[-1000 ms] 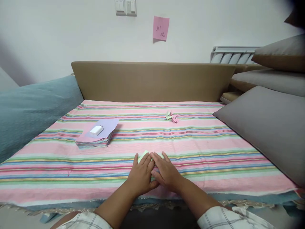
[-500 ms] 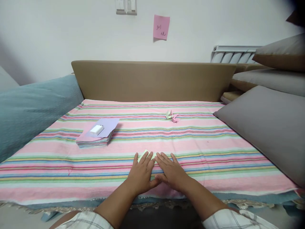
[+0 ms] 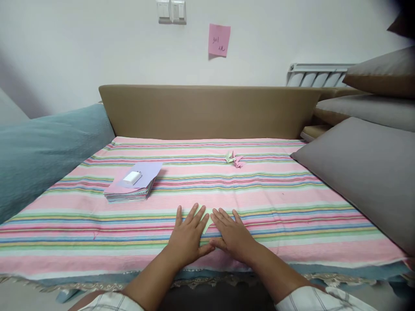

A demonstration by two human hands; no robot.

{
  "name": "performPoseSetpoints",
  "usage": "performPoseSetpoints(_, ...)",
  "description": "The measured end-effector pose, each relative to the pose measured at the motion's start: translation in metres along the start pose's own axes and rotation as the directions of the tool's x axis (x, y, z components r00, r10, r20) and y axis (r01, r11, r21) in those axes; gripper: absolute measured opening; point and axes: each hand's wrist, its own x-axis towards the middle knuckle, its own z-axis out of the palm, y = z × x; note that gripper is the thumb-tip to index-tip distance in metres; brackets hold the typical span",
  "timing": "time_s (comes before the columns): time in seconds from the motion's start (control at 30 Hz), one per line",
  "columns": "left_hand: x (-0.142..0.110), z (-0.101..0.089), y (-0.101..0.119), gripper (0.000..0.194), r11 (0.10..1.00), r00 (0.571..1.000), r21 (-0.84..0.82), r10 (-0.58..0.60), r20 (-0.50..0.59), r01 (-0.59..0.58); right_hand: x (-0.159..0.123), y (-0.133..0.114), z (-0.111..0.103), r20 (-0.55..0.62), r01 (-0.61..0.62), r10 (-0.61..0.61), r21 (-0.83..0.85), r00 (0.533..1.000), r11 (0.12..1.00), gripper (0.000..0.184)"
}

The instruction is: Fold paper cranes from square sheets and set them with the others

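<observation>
A small piece of pale green paper (image 3: 207,224) lies on the striped cloth, mostly covered by my hands. My left hand (image 3: 188,235) rests flat with its fingers spread, its fingertips over the paper's left part. Over the right part lies my right hand (image 3: 231,233), palm down, its fingers stretched out and the little finger apart. The two thumbs meet, or nearly meet, below the paper. Farther back sit folded paper figures (image 3: 234,159), one greenish and one pink, close together.
On the left stands a stack of coloured paper (image 3: 128,195) with a white charger-like block (image 3: 132,178) on top. A grey cushion (image 3: 363,172) borders the right side. Blue fabric (image 3: 55,151) lies at the left, and a brown backrest (image 3: 207,111) is behind the striped cloth (image 3: 81,255).
My right hand has moved slightly right, away from the left fingers. My left hand has shifted a little left and its fingers have spread, baring more of the green paper between the hands.
</observation>
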Motion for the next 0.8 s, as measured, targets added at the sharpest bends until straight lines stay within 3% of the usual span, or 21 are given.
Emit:
performPoseSetpoints(0.1,0.0,0.0,0.005,0.064,0.999,0.999,-0.037,0.04,-0.001,-0.04,0.0,-0.001,0.001,-0.001,-0.005,0.005,-0.006,1.0,1.0,0.072)
performPoseSetpoints(0.33,0.003,-0.002,0.006,0.067,0.998,0.998,-0.044,-0.048,0.027,0.049,0.0,-0.001,0.0,0.002,-0.011,0.011,-0.011,1.0,1.0,0.072)
performPoseSetpoints(0.8,-0.017,-0.017,-0.016,0.062,0.98,0.979,0.023,-0.197,0.044,0.196,0.0,-0.003,-0.003,0.019,-0.022,0.022,0.024,1.0,0.999,0.075)
